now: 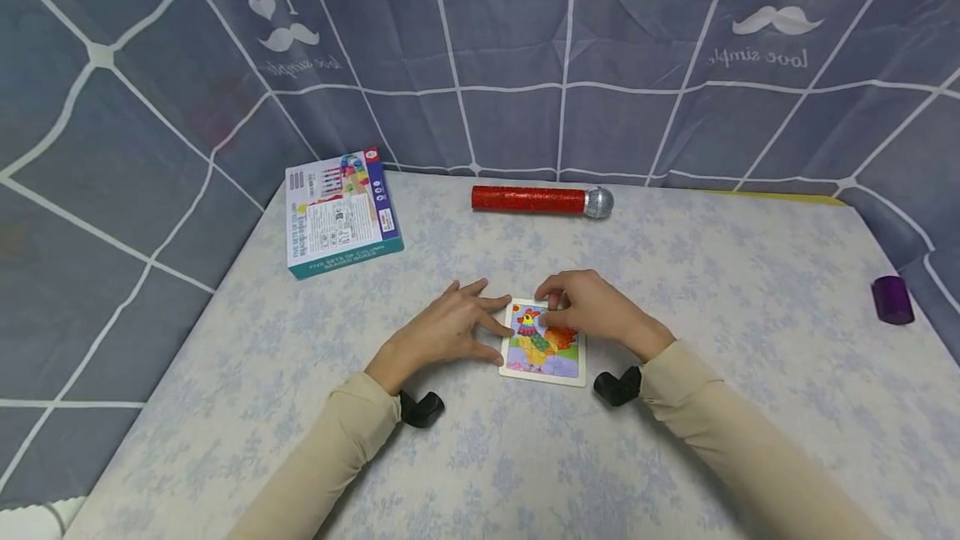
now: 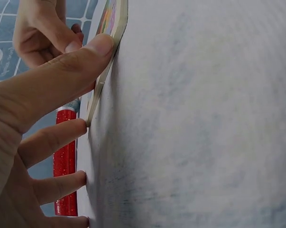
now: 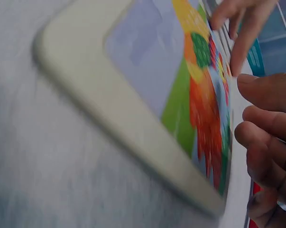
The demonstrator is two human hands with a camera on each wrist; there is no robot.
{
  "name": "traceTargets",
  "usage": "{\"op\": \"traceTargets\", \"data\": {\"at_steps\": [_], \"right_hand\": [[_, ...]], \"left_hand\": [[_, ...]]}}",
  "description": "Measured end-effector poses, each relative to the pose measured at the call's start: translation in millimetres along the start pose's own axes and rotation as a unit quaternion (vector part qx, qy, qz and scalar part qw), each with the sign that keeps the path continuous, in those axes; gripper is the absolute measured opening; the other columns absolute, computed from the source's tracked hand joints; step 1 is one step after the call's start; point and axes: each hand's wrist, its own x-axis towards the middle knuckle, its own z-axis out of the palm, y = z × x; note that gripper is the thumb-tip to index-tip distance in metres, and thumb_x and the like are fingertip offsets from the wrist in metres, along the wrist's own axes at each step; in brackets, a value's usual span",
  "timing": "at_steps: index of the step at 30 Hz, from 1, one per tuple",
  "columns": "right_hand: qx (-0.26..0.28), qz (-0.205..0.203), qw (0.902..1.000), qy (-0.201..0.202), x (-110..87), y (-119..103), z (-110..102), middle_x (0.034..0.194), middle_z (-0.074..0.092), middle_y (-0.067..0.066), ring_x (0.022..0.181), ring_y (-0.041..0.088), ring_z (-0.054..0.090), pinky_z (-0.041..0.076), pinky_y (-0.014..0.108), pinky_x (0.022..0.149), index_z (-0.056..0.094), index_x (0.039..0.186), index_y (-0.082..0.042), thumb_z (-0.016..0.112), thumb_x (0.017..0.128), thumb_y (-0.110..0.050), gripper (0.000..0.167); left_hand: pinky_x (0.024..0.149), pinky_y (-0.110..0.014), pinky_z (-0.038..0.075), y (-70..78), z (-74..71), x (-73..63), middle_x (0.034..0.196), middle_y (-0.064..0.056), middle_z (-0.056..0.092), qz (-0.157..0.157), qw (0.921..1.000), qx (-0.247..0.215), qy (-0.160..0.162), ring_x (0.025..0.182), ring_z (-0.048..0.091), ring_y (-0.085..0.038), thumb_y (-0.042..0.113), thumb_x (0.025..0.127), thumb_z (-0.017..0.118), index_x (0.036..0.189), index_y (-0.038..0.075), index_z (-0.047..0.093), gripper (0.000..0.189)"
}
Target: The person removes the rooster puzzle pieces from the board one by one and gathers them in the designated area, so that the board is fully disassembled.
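Observation:
A small framed jigsaw puzzle with a colourful rooster picture lies flat on the table between both hands. My left hand is spread at its left side, with the thumb on the pale frame edge and the fingertips along that side. Over the top right part of the picture hovers my right hand, its fingers bent. In the right wrist view the thumb and fingertips are loosely curled beside the puzzle's far edge, and nothing shows between them. The right hand hides part of the rooster's upper side in the head view.
Behind the puzzle lies a red glittery microphone with a silver head. A boxed bead set sits at the back left, and a purple cylinder at the right edge. A blue-grey curtain hangs behind the cloth-covered table.

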Motion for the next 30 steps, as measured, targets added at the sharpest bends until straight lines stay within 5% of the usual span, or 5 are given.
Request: {"op": "traceTargets", "data": {"at_steps": [19,30], "right_hand": [[-0.07,0.055,0.9957,-0.026,13.2,-23,12,0.076,0.059,-0.001,0.059,0.012,0.053,0.045,0.026,0.053,0.069,0.1,-0.007,0.079,0.082,-0.015,0.021],[-0.028,0.069,0.9947,-0.071,23.1,-21,6,0.077,0.06,0.003,0.06,0.014,0.054,0.047,0.025,0.056,0.064,0.099,-0.003,0.081,0.081,-0.01,0.025]], "left_hand": [[0.107,-0.073,0.018,-1.7,-0.8,1.0,0.145,-0.005,0.05,0.0,0.9997,-0.02,-0.012,0.143,0.026,-0.043,0.036,0.073,0.086,0.11,0.02,0.078,0.04],[0.107,-0.073,0.016,-1.1,-1.1,1.3,0.146,-0.005,0.049,-0.008,0.9996,-0.02,-0.019,0.144,0.023,-0.042,0.036,0.074,0.085,0.11,0.02,0.078,0.04]]}}
